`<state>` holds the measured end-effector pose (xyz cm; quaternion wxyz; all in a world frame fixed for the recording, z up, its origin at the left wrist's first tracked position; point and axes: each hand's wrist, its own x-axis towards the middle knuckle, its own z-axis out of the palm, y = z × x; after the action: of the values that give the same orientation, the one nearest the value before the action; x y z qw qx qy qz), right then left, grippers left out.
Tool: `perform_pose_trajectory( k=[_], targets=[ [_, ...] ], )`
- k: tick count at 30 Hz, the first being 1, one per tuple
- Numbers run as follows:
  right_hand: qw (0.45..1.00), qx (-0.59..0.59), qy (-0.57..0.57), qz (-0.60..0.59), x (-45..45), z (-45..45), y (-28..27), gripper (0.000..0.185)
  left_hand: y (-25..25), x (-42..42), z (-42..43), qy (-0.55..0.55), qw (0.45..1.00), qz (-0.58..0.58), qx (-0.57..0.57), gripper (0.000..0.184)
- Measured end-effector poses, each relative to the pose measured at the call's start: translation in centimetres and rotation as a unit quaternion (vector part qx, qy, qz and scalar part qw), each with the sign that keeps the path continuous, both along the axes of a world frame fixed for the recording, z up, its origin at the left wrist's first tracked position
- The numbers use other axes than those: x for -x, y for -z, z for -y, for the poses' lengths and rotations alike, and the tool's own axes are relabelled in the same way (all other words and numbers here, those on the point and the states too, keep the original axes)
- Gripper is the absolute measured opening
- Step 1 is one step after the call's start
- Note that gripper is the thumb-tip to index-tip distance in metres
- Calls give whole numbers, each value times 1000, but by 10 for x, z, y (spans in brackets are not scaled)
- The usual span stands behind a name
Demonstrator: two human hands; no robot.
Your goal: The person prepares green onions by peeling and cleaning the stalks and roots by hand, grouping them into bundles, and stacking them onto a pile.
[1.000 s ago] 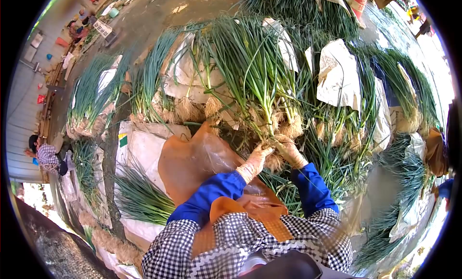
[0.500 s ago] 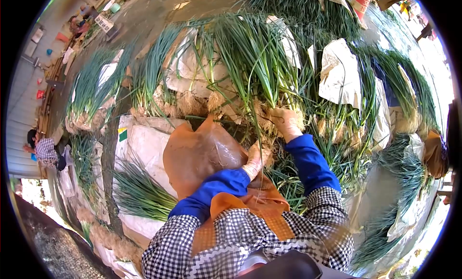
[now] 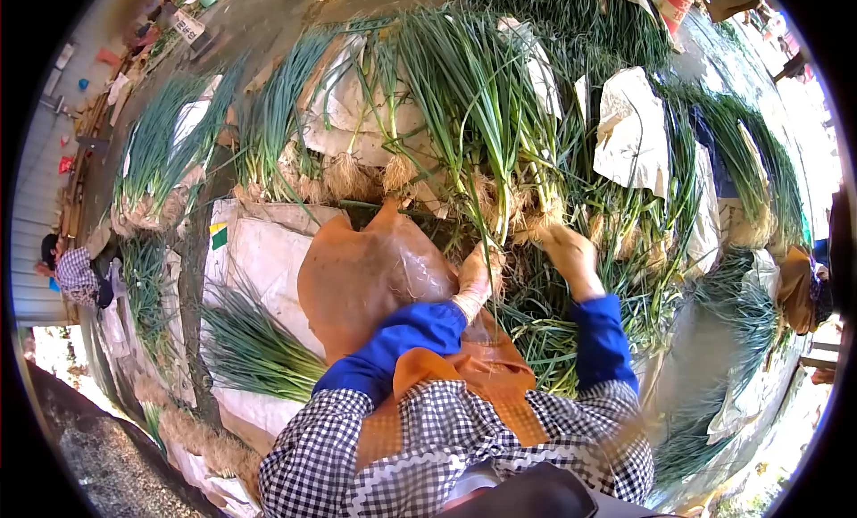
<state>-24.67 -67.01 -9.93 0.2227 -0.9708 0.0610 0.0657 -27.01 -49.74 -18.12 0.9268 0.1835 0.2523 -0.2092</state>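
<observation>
My left hand (image 3: 480, 272) is closed around the root end of a green onion (image 3: 489, 98), whose long leaves reach away from me over the pile. To its right, my right hand (image 3: 569, 253) is curled with the fingertips at the pale roots (image 3: 542, 216) of a bunch; what lies between those fingers, if anything, is hidden. An orange-brown apron (image 3: 375, 268) spreads beneath my left forearm. Trimmed-looking green onions (image 3: 268, 348) lie on a white sheet (image 3: 259, 259) to the left.
Rows of green onions (image 3: 170, 152) with bushy roots stretch across the ground. White sacks (image 3: 632, 129) lie among them. Loose green leaves (image 3: 536, 326) are heaped beside my lap. A person in a checked top (image 3: 79, 275) is bent down at the far left.
My right hand has drawn back toward me and to the right, away from the stems. My left hand stays at the root end, nearly in place. The view has shifted slightly.
</observation>
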Motion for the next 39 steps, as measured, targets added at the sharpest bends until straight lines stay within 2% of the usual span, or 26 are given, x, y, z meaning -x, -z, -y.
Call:
perform_pose_trajectory(
  k=[1,2,3,4,5,7,9,12,14,16,17,18,19,20,21,22,23,24,25,28,29,30,31,33,37,39],
  targets=[
    [993,-102,-27,58,-25,-29,9,46,-3,-4,5,-60,996,-19,-66,15],
    [993,-80,-68,61,-43,-61,-17,46,3,-5,-1,-25,998,-57,-28,11],
    [990,-25,-123,66,-72,-86,1,51,-6,1,-5,113,921,140,-345,10],
    [982,22,-176,60,-86,-100,10,66,-14,7,-8,179,691,245,-656,14],
    [964,122,-199,-129,-98,-119,-14,66,-12,6,-9,235,566,242,-752,19],
    [948,132,-263,-122,-113,-125,28,58,-21,8,-13,208,614,248,-720,23],
    [980,-13,-191,57,-101,-114,42,45,-12,10,-15,177,709,250,-636,22],
    [971,-133,-101,169,-71,-91,42,33,71,5,-1,98,920,190,-329,17],
    [968,9,-108,227,-57,-80,49,35,94,11,6,136,888,207,-388,19],
    [953,118,-149,236,-41,-73,39,38,-7,11,-8,275,651,274,-653,22],
    [962,53,-145,225,-29,-64,42,40,1,11,-10,266,718,249,-593,25],
    [968,32,-158,190,-10,-61,17,41,36,9,-11,185,891,185,-370,26],
    [966,-3,-193,170,3,-41,37,40,76,5,-9,85,984,106,-113,27],
    [972,-135,-155,111,27,-24,10,38,102,4,-7,80,985,105,-111,27],
    [969,-239,-56,37,46,8,29,34,122,1,-3,99,930,175,-309,28],
    [928,-354,112,-18,58,16,-3,31,96,2,-11,94,971,142,-165,28],
    [912,-373,160,-59,60,67,32,30,66,2,-19,90,991,91,-26,29],
    [995,-55,34,-80,61,93,35,26,66,-1,-16,73,996,49,14,28],
    [955,281,-73,-66,62,117,37,23,70,-1,-11,78,996,51,-13,26],
    [987,-91,-15,129,5,29,8,24,100,-1,1,135,940,141,-282,23],
    [964,-207,-39,165,-11,-5,6,28,104,-2,1,220,803,257,-491,24],
    [962,-165,-92,196,-26,-42,-4,27,107,-3,0,260,600,330,-681,25],
    [956,-117,-145,228,-41,-72,-17,26,64,1,-4,273,580,308,-703,24],
    [965,133,-220,53,-83,-106,26,20,-34,7,-13,301,539,263,-741,23],
    [939,114,-296,133,-95,-106,57,16,-3,4,-18,277,562,286,-725,29],
    [918,133,-346,142,-78,-98,20,20,-10,2,-20,265,549,317,-726,30]
  ],
)
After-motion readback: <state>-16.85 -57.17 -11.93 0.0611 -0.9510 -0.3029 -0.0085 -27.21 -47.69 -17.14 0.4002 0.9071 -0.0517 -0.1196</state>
